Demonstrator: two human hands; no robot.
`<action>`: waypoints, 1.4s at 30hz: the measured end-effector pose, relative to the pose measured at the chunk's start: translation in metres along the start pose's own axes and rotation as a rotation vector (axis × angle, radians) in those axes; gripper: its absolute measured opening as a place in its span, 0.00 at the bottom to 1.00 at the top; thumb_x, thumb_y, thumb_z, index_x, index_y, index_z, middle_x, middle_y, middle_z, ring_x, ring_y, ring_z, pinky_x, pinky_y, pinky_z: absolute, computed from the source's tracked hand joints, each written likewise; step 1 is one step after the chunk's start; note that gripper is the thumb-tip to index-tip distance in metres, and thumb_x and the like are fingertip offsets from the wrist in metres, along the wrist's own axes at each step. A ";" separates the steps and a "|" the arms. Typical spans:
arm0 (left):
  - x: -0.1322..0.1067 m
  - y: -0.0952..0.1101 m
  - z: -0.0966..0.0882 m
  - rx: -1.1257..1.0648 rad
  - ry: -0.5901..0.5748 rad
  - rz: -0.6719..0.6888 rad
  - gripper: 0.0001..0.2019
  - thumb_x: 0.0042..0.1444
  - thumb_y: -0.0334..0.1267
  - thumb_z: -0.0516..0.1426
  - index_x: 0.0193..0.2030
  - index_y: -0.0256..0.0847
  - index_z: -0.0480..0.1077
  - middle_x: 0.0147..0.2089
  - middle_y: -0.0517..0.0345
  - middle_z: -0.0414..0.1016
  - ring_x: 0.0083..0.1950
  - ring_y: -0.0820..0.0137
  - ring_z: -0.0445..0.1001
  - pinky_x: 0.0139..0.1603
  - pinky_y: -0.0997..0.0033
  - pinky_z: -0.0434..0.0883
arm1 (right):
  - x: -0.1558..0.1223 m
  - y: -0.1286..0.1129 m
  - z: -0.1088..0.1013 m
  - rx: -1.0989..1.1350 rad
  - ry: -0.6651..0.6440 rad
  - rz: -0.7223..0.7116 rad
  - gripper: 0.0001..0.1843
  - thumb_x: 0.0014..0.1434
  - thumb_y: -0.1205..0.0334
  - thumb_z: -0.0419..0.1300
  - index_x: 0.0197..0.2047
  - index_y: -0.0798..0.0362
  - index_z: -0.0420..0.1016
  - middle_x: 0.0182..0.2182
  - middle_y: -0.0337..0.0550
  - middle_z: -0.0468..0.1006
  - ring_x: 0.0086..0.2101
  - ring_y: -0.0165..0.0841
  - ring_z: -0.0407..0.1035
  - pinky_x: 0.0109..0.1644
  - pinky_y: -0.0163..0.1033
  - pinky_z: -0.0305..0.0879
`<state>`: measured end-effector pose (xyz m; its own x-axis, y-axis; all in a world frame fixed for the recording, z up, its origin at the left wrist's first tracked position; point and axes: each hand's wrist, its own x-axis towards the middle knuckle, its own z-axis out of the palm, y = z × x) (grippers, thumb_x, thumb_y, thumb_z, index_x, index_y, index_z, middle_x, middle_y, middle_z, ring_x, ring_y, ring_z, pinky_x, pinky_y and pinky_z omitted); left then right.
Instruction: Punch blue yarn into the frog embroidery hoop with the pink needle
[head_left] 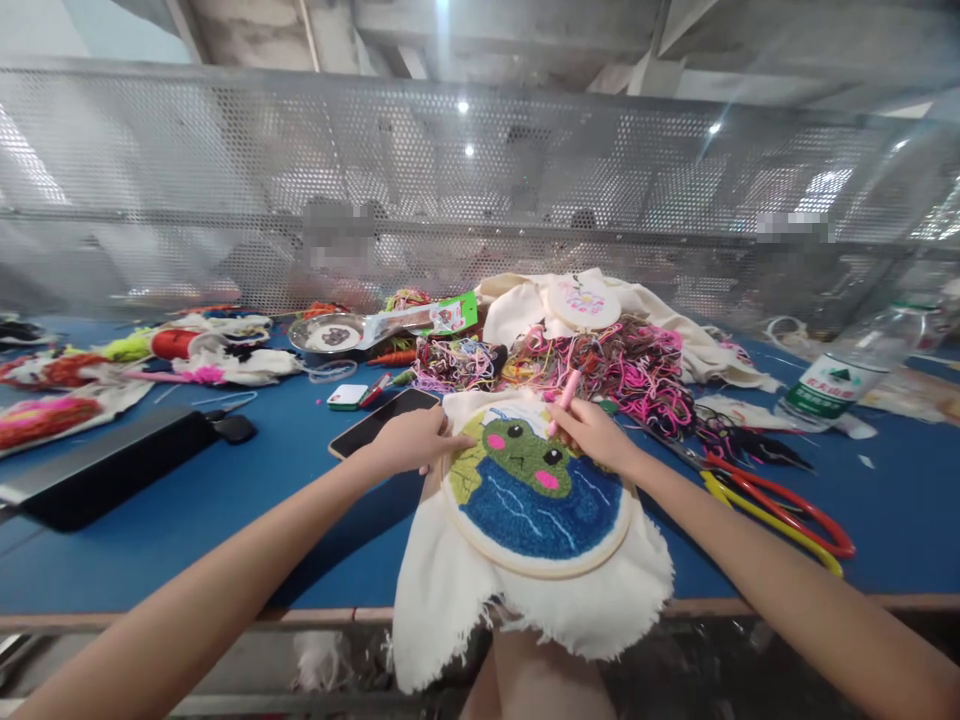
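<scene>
An embroidery hoop (555,574) holds white cloth (427,590) with frayed edges at the table's front edge. Its worked picture shows a green frog (525,452) with pink cheeks over dark blue water with pale streaks. My left hand (414,438) grips the hoop's upper left rim, thumb resting on the yellow-green stitching and fingers partly hidden beneath. In my right hand (596,432) is a pink punch needle (568,390), pinched upright at the upper right of the picture. The needle's tip and any thread in it cannot be made out.
Behind the hoop lies a heap of tangled yarn (622,360) and a smaller hoop (585,302). Red-and-yellow-handled scissors (780,510) and a plastic bottle (840,380) are on the right. A phone (375,425) and a black box (112,465) lie left. A perforated metal screen (450,180) stands behind.
</scene>
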<state>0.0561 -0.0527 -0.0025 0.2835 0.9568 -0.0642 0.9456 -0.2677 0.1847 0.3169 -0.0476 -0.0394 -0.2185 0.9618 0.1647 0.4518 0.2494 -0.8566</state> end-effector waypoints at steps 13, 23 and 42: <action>0.003 -0.003 -0.006 -0.721 -0.159 -0.004 0.19 0.45 0.54 0.59 0.18 0.39 0.66 0.17 0.61 0.68 0.17 0.73 0.64 0.19 0.74 0.59 | 0.001 0.007 0.003 -0.069 0.146 -0.074 0.25 0.60 0.42 0.47 0.24 0.53 0.66 0.14 0.34 0.66 0.13 0.25 0.59 0.18 0.31 0.55; 0.002 0.012 0.004 -1.511 -0.212 -0.244 0.17 0.48 0.31 0.60 0.47 0.41 0.68 0.36 0.54 0.80 0.34 0.66 0.79 0.36 0.70 0.74 | 0.003 0.004 -0.005 -0.048 0.163 -0.109 0.20 0.57 0.44 0.54 0.27 0.53 0.67 0.18 0.38 0.72 0.18 0.29 0.65 0.22 0.34 0.60; -0.004 0.009 -0.015 -0.934 0.327 0.158 0.24 0.48 0.51 0.60 0.48 0.38 0.70 0.47 0.52 0.77 0.45 0.62 0.74 0.44 0.66 0.71 | -0.023 -0.027 -0.007 -0.073 0.168 -0.372 0.14 0.63 0.53 0.50 0.36 0.53 0.70 0.33 0.44 0.78 0.36 0.34 0.73 0.41 0.38 0.67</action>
<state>0.0612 -0.0568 0.0142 0.2046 0.9396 0.2743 0.3568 -0.3325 0.8730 0.3159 -0.0754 -0.0160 -0.2374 0.8080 0.5392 0.4302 0.5851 -0.6874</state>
